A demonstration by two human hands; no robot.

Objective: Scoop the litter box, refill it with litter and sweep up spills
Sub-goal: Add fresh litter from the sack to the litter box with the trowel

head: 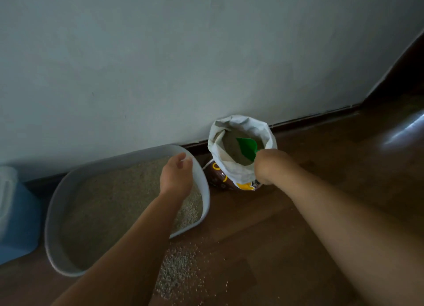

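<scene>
A grey oval litter box (53,214) filled with beige litter lies on the wooden floor against the wall. To its right stands an open litter bag (241,168) with its top rolled down. My right hand (266,166) grips the handle of a green scoop (247,148), whose blade is down inside the bag on the litter. Over the box's right end hovers my left hand (176,175), fingers loosely apart and holding nothing. Spilled litter (179,271) is scattered on the floor in front of the box.
A blue plastic container (18,218) with a translucent lid stands left of the box. A dark skirting board (321,117) runs along the grey wall. Bare wooden floor (298,214) stretches to the right of the bag.
</scene>
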